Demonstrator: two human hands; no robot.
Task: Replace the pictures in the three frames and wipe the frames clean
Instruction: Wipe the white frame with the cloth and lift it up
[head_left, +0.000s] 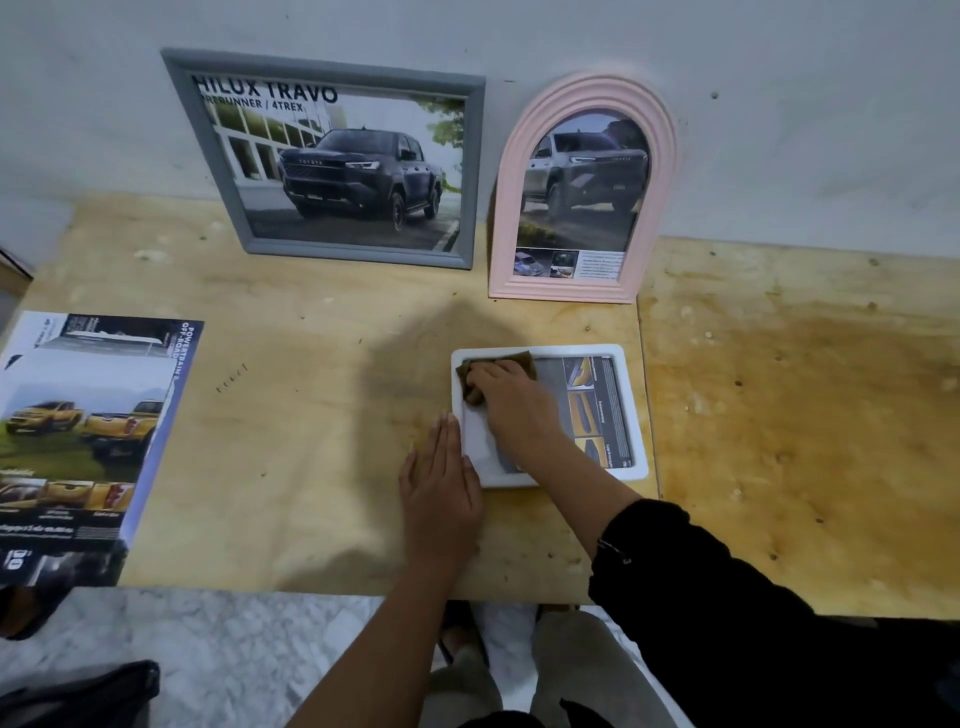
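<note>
A small white frame (635, 410) lies flat on the plywood table (291, 395), holding a picture with yellow car panels. My right hand (511, 397) presses an olive-brown cloth (498, 364) onto the frame's upper left part. My left hand (441, 483) lies flat with straight fingers on the table, against the frame's lower left corner. A grey rectangular frame (470, 171) with a dark pickup picture leans on the wall at the back. Beside it, to the right, leans a pink arched frame (506, 228) with another truck picture.
A large car brochure sheet (83, 441) with yellow pickups lies at the table's left edge. The grey wall (805, 130) stands right behind the table. The table's right half (800, 415) is stained bare plywood. A marble floor (218, 649) and my knees show below the front edge.
</note>
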